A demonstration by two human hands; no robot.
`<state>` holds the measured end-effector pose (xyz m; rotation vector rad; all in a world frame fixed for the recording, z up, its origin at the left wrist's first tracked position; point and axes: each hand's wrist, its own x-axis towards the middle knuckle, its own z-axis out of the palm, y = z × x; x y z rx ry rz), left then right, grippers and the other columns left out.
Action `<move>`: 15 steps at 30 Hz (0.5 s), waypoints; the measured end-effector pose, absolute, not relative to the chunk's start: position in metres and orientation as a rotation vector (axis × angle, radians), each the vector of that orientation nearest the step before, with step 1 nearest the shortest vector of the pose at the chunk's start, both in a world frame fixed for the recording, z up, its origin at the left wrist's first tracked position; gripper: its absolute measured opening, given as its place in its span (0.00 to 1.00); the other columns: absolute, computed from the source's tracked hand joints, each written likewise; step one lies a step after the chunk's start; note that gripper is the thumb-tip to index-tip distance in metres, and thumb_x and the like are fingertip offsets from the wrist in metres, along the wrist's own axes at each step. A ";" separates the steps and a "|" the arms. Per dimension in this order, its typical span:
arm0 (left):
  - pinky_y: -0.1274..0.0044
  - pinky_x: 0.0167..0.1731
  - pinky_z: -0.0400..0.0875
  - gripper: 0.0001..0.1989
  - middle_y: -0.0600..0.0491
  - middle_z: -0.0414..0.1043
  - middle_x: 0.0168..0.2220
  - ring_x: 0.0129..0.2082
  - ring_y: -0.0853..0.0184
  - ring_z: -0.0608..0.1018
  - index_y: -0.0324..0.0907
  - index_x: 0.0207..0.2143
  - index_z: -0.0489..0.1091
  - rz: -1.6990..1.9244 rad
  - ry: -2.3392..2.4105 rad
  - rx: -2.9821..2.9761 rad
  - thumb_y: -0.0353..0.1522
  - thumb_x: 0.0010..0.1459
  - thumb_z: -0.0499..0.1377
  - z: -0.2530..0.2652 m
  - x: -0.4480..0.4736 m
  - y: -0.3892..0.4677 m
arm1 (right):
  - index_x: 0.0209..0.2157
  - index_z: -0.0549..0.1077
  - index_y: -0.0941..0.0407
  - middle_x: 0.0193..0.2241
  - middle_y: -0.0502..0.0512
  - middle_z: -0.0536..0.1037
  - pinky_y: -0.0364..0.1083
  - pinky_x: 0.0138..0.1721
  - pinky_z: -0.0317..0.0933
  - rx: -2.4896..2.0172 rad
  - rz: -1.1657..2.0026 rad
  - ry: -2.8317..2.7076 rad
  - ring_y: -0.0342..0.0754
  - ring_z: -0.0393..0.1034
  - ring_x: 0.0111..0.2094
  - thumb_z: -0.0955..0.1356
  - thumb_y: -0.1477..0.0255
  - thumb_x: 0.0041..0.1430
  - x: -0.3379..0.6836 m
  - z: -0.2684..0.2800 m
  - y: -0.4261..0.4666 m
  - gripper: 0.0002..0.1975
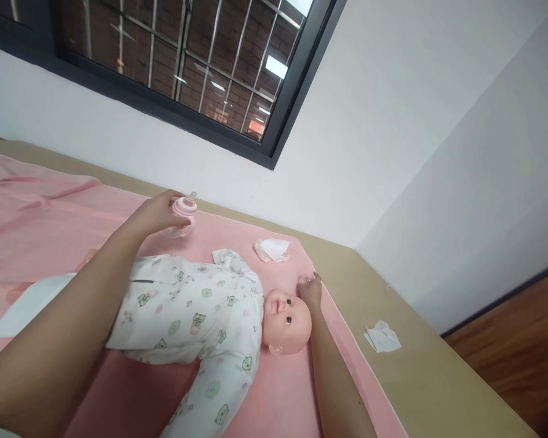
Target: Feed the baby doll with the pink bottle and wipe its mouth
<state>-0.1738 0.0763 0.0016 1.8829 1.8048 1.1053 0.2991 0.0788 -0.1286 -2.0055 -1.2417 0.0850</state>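
Note:
A baby bottle [185, 208] with a pink collar and a clear teat is gripped in my left hand [159, 213], held tilted over the far side of the pink blanket. Below my left forearm lies a baby doll [288, 328] on its back, dressed in a white top [196, 310] printed with bears. Beyond the doll's head, my right hand [312, 292] is closed at the blanket's edge. Something small, pale pink and see-through shows at its fingertips, too small to name. A crumpled white tissue in clear wrap [273, 249] lies between the two hands.
The pink blanket [50, 213] covers much of the tan tabletop [347, 267]. A crumpled white tissue [382, 337] lies on the bare table at right. White cloth or paper [31, 304] lies by the doll's legs. A wall with a barred window [187, 67] stands behind.

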 end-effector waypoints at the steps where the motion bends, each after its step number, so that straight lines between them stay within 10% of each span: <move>1: 0.72 0.44 0.67 0.34 0.48 0.71 0.51 0.48 0.58 0.73 0.42 0.59 0.60 1.109 1.801 1.867 0.39 0.50 0.62 0.008 -0.170 0.072 | 0.63 0.57 0.66 0.52 0.73 0.74 0.49 0.51 0.66 -2.021 0.126 -1.196 0.59 0.72 0.53 0.64 0.66 0.55 0.297 -0.126 0.076 0.36; 15: 0.73 0.31 0.67 0.50 0.52 0.74 0.39 0.31 0.60 0.77 0.48 0.70 0.37 0.969 1.360 2.320 0.45 0.50 0.60 0.051 -0.079 -0.003 | 0.58 0.59 0.54 0.56 0.63 0.73 0.49 0.56 0.67 -1.104 0.740 -1.154 0.50 0.73 0.54 0.74 0.57 0.50 0.229 -0.023 0.033 0.38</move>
